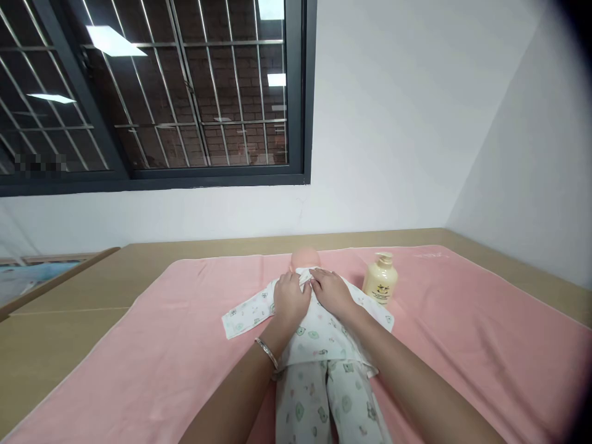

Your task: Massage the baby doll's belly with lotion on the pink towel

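A baby doll [306,256] lies on its back, its smooth head at the far end, in a white long-sleeved baby shirt [319,333] with a green leaf-like print. Matching baby pants [303,401] cover its legs. At the collar, my left hand [291,299] pinches the shirt's neckline from the left, a silver bangle on that wrist. My right hand [330,291] meets it there, fingers bent on the same cloth. The fingertips nearly touch and partly hide the collar. One sleeve stretches out to each side; no doll hands show at the cuffs.
A pale yellow pump bottle [381,280] stands right of the doll. Under everything spreads a pink mat [185,345], wrinkled at the right, on a wooden tabletop [60,345]. Behind are a white wall [393,123] and a barred window [203,92].
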Demonstrator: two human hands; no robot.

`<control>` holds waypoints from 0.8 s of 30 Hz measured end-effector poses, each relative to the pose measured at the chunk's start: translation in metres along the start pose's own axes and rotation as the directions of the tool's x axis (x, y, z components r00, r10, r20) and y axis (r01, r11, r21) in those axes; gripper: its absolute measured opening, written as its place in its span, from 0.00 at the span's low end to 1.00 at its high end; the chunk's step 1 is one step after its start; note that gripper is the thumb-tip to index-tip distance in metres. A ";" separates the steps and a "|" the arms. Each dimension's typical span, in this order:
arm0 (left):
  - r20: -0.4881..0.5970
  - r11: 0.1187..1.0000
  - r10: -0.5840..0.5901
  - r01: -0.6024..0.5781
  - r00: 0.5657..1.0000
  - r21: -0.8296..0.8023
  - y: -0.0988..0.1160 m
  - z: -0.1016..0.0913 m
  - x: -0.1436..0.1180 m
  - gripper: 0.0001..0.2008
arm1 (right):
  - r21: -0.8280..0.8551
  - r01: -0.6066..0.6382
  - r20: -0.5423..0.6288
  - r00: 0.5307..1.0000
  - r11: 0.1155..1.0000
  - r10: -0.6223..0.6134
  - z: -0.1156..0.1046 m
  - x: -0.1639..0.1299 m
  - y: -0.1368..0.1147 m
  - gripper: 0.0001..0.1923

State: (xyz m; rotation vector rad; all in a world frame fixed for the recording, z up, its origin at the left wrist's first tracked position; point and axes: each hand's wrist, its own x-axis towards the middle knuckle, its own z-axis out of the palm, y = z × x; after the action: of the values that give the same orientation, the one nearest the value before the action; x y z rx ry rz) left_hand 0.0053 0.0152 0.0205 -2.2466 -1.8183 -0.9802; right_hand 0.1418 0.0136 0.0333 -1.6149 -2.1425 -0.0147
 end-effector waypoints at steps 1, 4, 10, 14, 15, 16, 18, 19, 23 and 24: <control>0.007 1.000 -0.011 0.011 1.000 -0.009 0.000 0.000 0.001 0.12 | -0.007 0.011 -0.008 1.000 1.000 -0.011 -0.001 -0.001 -0.002 0.17; 0.061 0.998 -0.028 0.031 0.998 -0.048 -0.003 0.002 0.002 0.15 | -0.073 -0.036 -0.036 0.999 0.997 0.033 -0.002 -0.007 -0.011 0.14; 0.126 0.996 0.021 -0.010 0.992 -0.086 -0.009 0.007 0.002 0.22 | -0.158 -0.193 -0.053 0.981 0.968 0.187 -0.002 -0.012 -0.018 0.17; 0.130 0.995 0.088 -0.081 0.988 -0.056 -0.005 0.001 0.000 0.20 | -0.105 -0.143 -0.025 0.990 0.984 0.141 0.001 -0.006 -0.006 0.19; 0.130 0.994 0.102 -0.097 0.986 -0.045 -0.004 -0.002 0.000 0.19 | -0.088 -0.111 -0.010 0.994 0.990 0.111 0.002 -0.004 -0.003 0.20; 0.129 0.994 0.111 -0.107 0.985 -0.035 -0.002 -0.003 0.000 0.19 | -0.071 -0.083 0.007 0.996 0.994 0.084 0.003 -0.002 0.000 0.21; 0.131 0.994 0.111 -0.109 0.985 -0.020 0.001 -0.006 0.000 0.18 | -0.039 -0.038 0.032 0.999 0.999 0.039 0.004 0.000 0.003 0.22; 0.136 0.995 0.104 -0.103 0.985 -0.014 0.002 -0.007 0.000 0.18 | -0.028 -0.018 0.030 0.999 0.999 0.019 0.004 0.000 0.003 0.22; 0.173 0.999 0.044 -0.047 0.984 0.014 0.001 -0.005 0.001 0.21 | -0.073 -0.011 -0.040 0.999 0.997 0.008 -0.001 -0.006 -0.009 0.17; 0.182 0.999 0.023 -0.027 0.983 0.020 0.000 -0.004 0.002 0.22 | -0.110 -0.043 -0.060 0.998 0.993 0.036 -0.002 -0.008 -0.013 0.16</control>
State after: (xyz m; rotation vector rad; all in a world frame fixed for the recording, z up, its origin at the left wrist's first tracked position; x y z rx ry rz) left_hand 0.0037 0.0151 0.0241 -2.4102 -1.8543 -0.7687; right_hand 0.1325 0.0019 0.0356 -1.6972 -2.0984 -0.1693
